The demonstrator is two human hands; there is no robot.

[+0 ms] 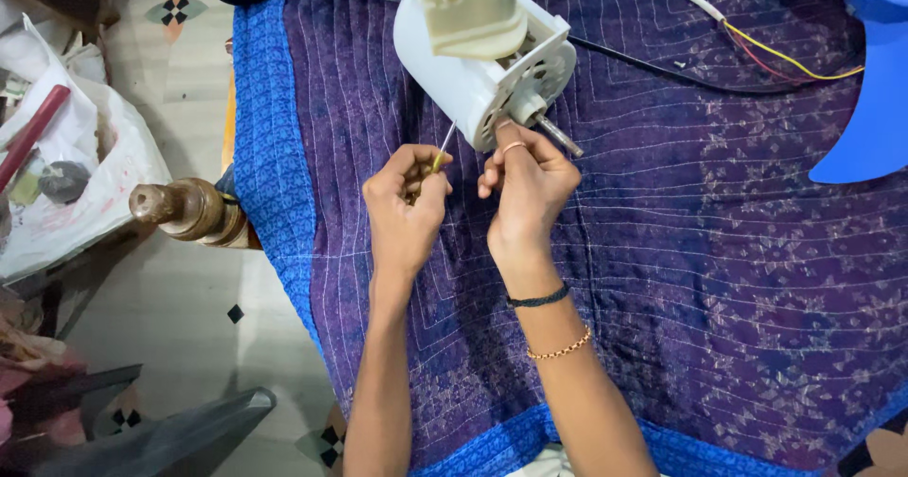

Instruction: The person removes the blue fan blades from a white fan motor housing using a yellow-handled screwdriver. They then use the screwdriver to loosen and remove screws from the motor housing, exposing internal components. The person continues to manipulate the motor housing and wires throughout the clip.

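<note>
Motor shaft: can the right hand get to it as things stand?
Probably yes. The right hand already rests against the white fan motor face, and the metal shaft sticks out bare just beside its fingers, with nothing between them.

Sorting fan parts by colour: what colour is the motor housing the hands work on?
White motor housing, with a cream plastic piece on top; seen in the head view.

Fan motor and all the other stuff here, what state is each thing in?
Fan motor: lying on its side on the quilt, casing partly off, shaft bare.
Screwdriver: held in left hand, tip against the motor face.
Right hand: fingers resting on the motor face by the shaft.
Blue fan blade: off the motor, lying on the quilt.
Wires: loose, trailing from the motor.
Quilt: spread flat.
</note>
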